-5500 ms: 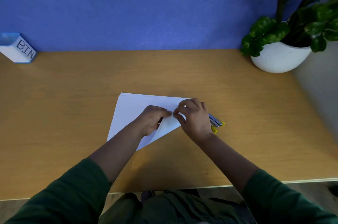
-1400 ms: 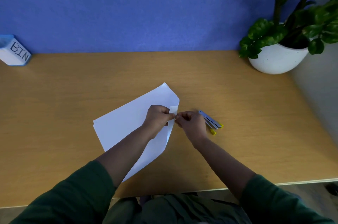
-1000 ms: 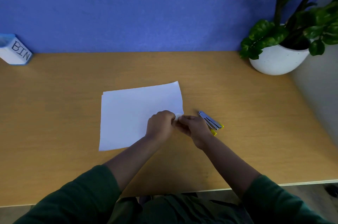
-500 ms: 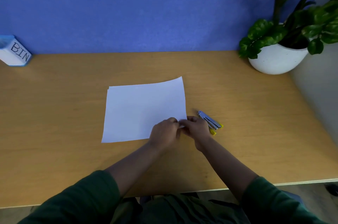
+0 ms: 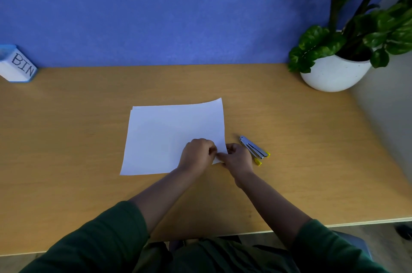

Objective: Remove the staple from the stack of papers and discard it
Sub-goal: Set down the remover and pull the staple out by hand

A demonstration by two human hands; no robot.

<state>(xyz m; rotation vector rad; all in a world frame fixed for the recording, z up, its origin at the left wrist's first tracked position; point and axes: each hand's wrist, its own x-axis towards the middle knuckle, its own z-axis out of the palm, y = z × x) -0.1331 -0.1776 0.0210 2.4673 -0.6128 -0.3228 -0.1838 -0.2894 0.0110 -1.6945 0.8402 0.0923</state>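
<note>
While both hands' fingers, L (image 5: 197, 155) & R (image 5: 237, 157), pinch 1 paper stack (image 5: 169, 136) corner, 1 stapler (image 5: 254, 150) lies just beside.

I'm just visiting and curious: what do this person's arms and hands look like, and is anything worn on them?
Both hands, left hand and right hand, are bare: no gloves, and no rings or watch that I can make out. The forearms are bare too. Dark green sleeves are pushed up towards the elbows on both arms.
</note>
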